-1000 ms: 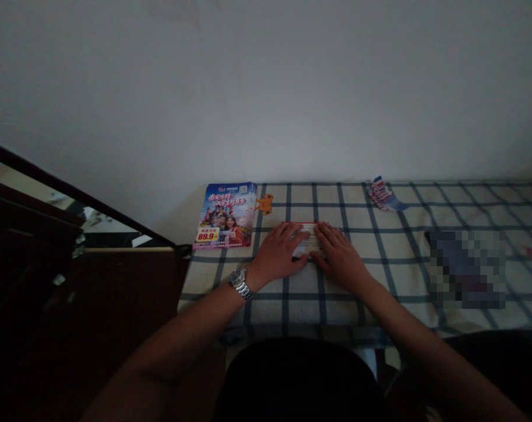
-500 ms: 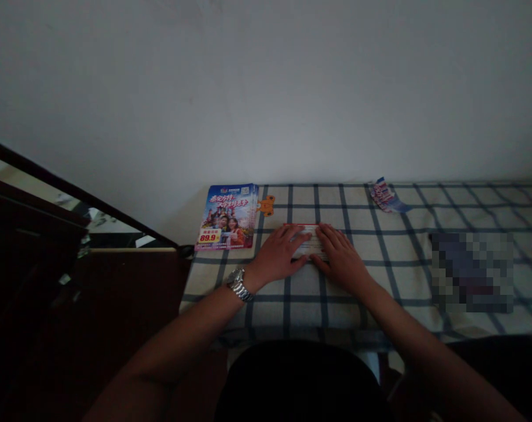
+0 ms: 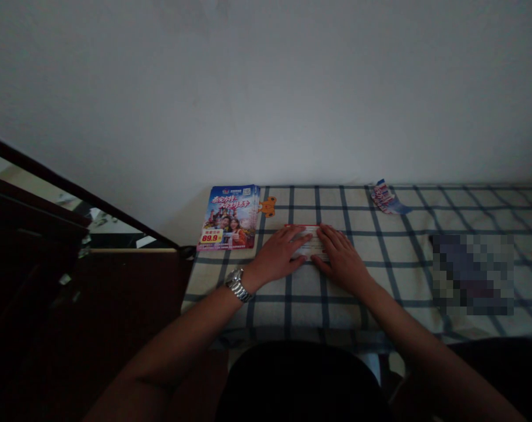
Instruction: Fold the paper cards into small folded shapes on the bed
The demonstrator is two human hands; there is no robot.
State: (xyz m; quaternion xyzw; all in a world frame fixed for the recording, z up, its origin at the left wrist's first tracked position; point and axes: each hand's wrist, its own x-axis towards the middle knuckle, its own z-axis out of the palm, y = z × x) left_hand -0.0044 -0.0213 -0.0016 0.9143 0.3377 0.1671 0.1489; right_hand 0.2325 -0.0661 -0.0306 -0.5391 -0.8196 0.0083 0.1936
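Hardly anything moves since a second ago: the view drifts a touch, so everything on the worktop (image 3: 270, 313) sits slightly lower and further right; both hands stay put on the folded-looking paper (image 3: 307, 248).

Paper lies flat on the checked cloth, under the fingers of both hands, its white middle bare between them, red strip along the far edge. Left hand (image 3: 278, 255) covers its left side, fingers a little spread, thumb apart at the near edge. Right hand (image 3: 342, 257) covers its right side, fingers pressed together, thumb apart, pointing at the other thumb. Both palms down, nothing pinched that I can see.

Writing: lines on the paper, too small to read. Flyer stack (image 3: 227, 220), well left of the paper: big "89.9" on a yellow label, Chinese headline with 方特 in it, QR code top right. Crumpled flyer (image 3: 388, 198) near the wall, print unreadable. Orange bear shape (image 3: 268, 207) just beside the stack. Wristwatch (image 3: 238, 285) on left wrist, brand unreadable. Blurred-out item (image 3: 468, 275) far right, can't tell.
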